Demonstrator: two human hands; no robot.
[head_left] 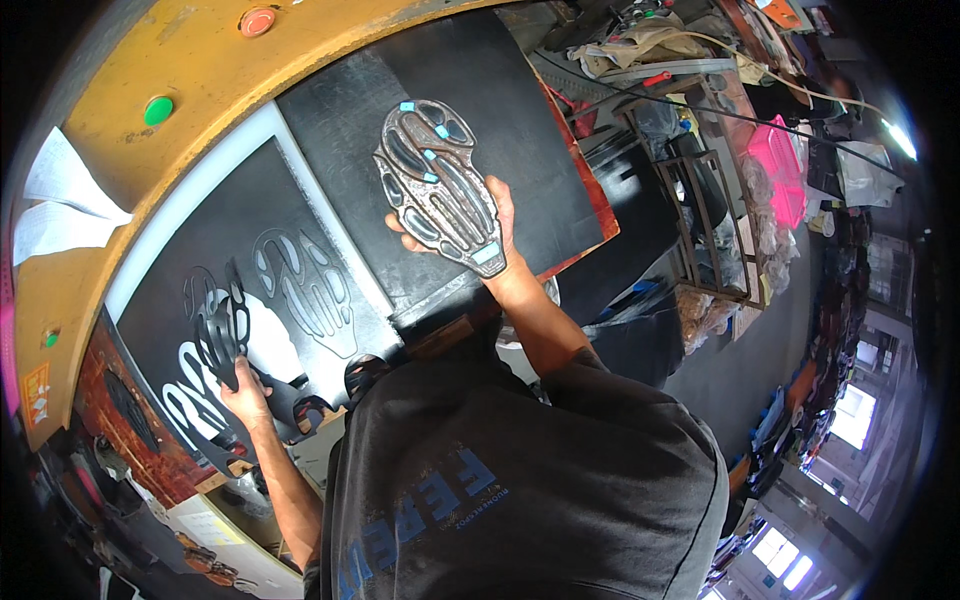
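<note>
My right hand (503, 212) grips a sole-shaped metal cutting die (440, 190) from below and along its edge. The die has narrow slots, rounded openings and several small light-blue pieces on it. It is held above a dark flat surface (335, 110). At the left, my left hand (246, 400) pinches a thin black slotted cutout (218, 335) by its lower end. Under it lies a black sheet (190, 245) with sole-shaped cuts, on a white board (325, 215) that shows through the openings. One cut outline (305, 290) is right of the cutout.
A yellow machine frame (190, 55) curves over the far left, carrying a red button (257, 22), a green button (159, 110) and white paper (65, 200). Rightward are a red board edge (607, 215), a metal rack (715, 225) and a pink basket (778, 170).
</note>
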